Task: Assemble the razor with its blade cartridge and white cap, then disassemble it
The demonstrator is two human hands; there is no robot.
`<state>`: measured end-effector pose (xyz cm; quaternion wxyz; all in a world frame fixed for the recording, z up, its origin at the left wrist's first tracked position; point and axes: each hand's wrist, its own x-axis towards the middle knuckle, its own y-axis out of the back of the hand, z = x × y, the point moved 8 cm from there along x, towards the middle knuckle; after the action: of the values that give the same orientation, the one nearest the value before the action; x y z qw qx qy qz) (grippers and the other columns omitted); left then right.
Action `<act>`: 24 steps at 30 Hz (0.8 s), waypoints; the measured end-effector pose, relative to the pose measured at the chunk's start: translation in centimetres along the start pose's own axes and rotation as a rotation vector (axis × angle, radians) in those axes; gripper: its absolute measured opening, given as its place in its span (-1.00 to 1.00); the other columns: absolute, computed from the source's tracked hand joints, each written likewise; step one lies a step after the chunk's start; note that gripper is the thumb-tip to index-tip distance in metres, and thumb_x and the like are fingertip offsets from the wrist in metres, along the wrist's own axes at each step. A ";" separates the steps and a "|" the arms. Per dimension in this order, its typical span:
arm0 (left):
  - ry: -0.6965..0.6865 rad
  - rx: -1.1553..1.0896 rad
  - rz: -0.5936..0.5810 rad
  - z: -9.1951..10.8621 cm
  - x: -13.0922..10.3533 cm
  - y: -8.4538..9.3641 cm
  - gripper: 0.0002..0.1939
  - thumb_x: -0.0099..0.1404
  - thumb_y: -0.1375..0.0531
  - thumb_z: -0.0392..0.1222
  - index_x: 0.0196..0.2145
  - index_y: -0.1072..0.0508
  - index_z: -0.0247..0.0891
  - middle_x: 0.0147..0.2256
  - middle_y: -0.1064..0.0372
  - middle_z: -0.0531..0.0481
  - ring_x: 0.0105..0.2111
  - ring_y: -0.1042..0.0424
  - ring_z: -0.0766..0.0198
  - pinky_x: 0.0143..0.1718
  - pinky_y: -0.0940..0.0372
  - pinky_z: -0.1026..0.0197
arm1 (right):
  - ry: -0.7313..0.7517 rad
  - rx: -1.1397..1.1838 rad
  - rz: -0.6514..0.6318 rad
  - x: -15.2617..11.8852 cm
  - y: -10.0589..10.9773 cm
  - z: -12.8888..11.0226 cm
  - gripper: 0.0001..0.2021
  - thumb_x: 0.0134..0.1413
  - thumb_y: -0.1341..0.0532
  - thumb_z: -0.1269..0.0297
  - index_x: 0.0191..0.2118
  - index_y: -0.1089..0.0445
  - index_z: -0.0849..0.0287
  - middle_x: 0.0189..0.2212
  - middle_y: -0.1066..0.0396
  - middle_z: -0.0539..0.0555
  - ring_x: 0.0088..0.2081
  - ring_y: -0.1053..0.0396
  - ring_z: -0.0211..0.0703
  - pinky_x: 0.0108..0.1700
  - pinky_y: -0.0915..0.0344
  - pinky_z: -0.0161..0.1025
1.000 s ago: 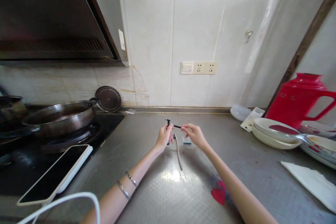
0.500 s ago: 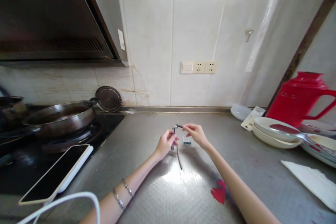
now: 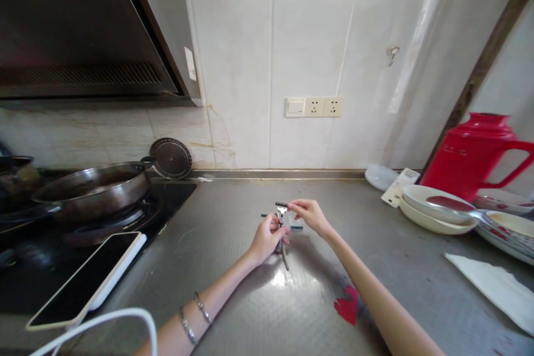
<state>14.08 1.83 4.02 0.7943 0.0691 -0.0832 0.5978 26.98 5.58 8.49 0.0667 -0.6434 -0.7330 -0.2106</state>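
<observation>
One looped white cable (image 3: 125, 312) crosses the lower left, beside a black-screened phone (image 3: 87, 281). At centre, the left hand (image 3: 265, 239) grips a slim silver-and-black handle (image 3: 281, 214) upright above a thin grey tube (image 3: 285, 258); the right hand's (image 3: 312, 216) fingertips pinch the short dark bar (image 3: 281, 204) at its top. Farther right stands a red jug (image 3: 471, 150).

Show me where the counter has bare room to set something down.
Bare counter lies between the stove and left hand, and between the right hand and the bowls. It is crowded around the red jug and around the hands.
</observation>
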 end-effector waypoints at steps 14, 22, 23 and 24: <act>-0.008 -0.042 0.007 0.6 -0.3 -0.2 -0.64 0.07 -0.22 -0.01 -0.41 -0.09 -0.22 -0.49 -0.42 0.04 -0.59 -0.44 0.28 -0.50 -0.31 0.24 | 0.019 0.013 -0.049 -0.1 -0.5 -0.7 -0.71 -0.10 -0.23 0.11 -0.40 -0.51 0.27 -0.49 -0.47 0.08 -0.45 -0.35 -0.23 -0.51 -0.32 -0.36; 0.002 -0.052 0.005 0.6 -0.4 -0.3 -0.65 0.08 -0.21 -0.03 -0.40 -0.08 -0.21 -0.49 -0.42 0.04 -0.58 -0.44 0.27 -0.48 -0.32 0.22 | 0.026 0.007 -0.069 -0.2 -0.7 -1.0 -0.73 -0.08 -0.23 0.13 -0.42 -0.51 0.27 -0.49 -0.46 0.07 -0.46 -0.33 -0.25 -0.50 -0.32 -0.38; 0.001 -0.049 0.006 0.6 -0.4 -0.3 -0.65 0.08 -0.21 -0.03 -0.40 -0.08 -0.21 -0.49 -0.42 0.04 -0.58 -0.44 0.27 -0.48 -0.32 0.22 | 0.028 0.008 -0.070 -0.2 -0.7 -1.0 -0.73 -0.07 -0.23 0.14 -0.41 -0.51 0.27 -0.49 -0.46 0.07 -0.46 -0.32 -0.26 -0.50 -0.32 -0.38; 0.000 -0.046 0.006 0.7 -0.4 -0.3 -0.65 0.09 -0.21 -0.03 -0.40 -0.09 -0.22 -0.49 -0.42 0.04 -0.58 -0.44 0.27 -0.48 -0.32 0.23 | 0.028 0.009 -0.069 -0.2 -0.7 -1.0 -0.73 -0.07 -0.23 0.14 -0.41 -0.51 0.27 -0.49 -0.46 0.07 -0.47 -0.32 -0.26 -0.50 -0.32 -0.38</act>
<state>14.19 1.19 4.58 0.7939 0.0506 -0.0973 0.5981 26.14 4.88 9.19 0.0724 -0.6144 -0.7547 -0.2184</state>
